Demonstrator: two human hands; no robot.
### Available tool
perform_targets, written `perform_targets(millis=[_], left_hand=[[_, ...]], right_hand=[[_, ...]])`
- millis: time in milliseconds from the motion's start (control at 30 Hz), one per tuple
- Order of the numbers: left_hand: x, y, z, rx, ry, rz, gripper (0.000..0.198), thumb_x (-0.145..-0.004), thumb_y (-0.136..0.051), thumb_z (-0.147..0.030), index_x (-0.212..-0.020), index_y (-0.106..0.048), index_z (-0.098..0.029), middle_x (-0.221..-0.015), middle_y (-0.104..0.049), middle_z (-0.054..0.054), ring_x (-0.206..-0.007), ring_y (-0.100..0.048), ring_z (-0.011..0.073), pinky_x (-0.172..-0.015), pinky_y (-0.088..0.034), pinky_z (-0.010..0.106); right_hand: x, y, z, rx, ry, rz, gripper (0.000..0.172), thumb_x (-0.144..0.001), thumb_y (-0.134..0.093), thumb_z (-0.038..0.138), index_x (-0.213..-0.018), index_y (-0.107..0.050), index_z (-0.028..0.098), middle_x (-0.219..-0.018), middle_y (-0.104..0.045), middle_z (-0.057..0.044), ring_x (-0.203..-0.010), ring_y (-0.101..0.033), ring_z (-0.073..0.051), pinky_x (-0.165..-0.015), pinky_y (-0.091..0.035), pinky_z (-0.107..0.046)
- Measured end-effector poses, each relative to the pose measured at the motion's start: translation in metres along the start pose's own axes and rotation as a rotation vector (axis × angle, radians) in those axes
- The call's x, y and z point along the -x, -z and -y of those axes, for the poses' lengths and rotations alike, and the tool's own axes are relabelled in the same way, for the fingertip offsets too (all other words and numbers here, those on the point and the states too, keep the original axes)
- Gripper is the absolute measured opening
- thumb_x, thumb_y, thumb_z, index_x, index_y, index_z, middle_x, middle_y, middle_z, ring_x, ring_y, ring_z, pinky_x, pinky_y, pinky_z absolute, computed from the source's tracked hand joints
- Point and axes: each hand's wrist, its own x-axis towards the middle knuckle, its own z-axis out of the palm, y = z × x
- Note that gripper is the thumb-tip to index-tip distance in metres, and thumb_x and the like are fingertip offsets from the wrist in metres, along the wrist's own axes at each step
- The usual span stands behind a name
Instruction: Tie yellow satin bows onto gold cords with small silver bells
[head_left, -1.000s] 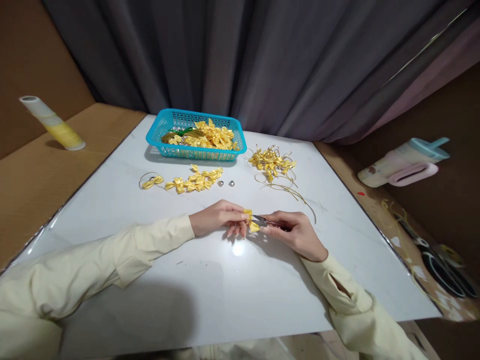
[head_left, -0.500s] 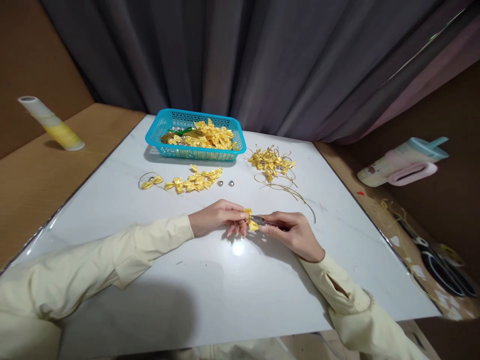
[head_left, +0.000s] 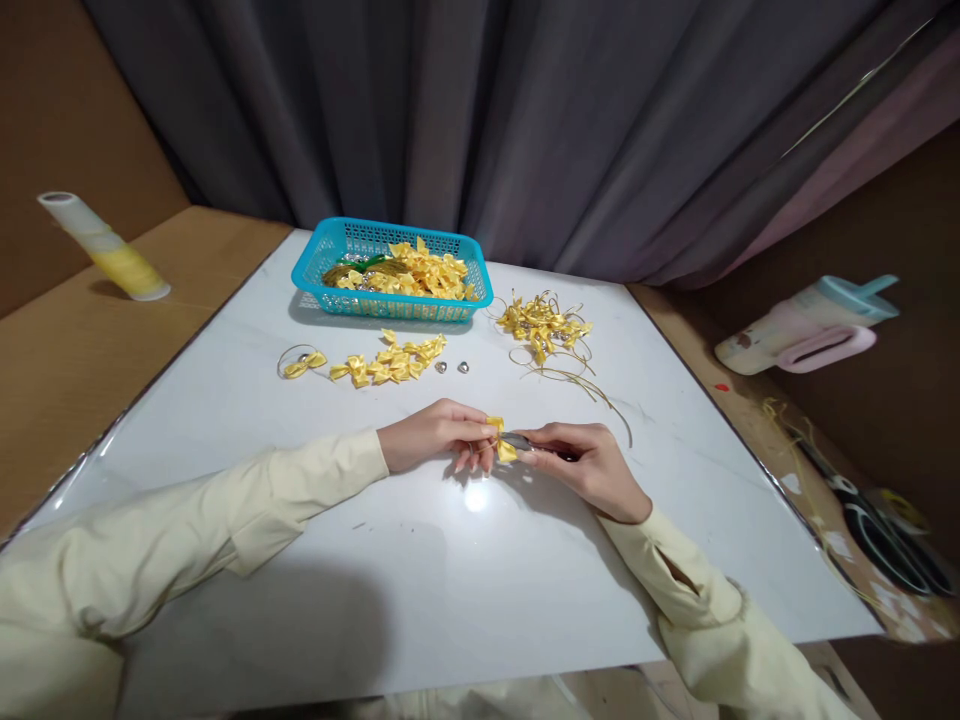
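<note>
Between the thumb and fingers of my left hand (head_left: 442,436) is a yellow ribbon bow (head_left: 505,451), held above the white tabletop. My right hand (head_left: 589,463) is closed around a pair of pliers (head_left: 517,440), whose metal jaws meet the middle of the bow. Just what the jaws grip is too small to make out. Beyond my hands lies a row of yellow bows (head_left: 397,362). Two silver heart-shaped beads (head_left: 441,368) sit at its right end. One bow with a cord loop (head_left: 306,364) lies at the left.
A blue basket (head_left: 390,305) with bows and gold cord stands at the back. Right of it is a pile of bows on cords (head_left: 544,325). A tumbler (head_left: 806,325), scissors (head_left: 874,525) and cord scraps lie at the right; a ribbon roll (head_left: 124,265) stands left.
</note>
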Motion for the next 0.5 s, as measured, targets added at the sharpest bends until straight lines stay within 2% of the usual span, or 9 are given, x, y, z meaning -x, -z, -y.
perform_targets(millis=[500], left_hand=[[-0.0005, 0.0010, 0.0001, -0.025, -0.001, -0.010, 0.027, -0.077, -0.060, -0.034, -0.070, -0.060, -0.007, -0.060, -0.064, 0.006, -0.050, -0.052, 0.0076, -0.044, -0.038, 0.018]], right_hand=[[-0.0007, 0.0013, 0.0048, 0.122, 0.035, -0.002, 0.029, -0.076, -0.063, 0.039, -0.083, -0.072, 0.012, -0.066, -0.069, -0.005, -0.050, -0.048, -0.009, -0.046, -0.039, -0.021]])
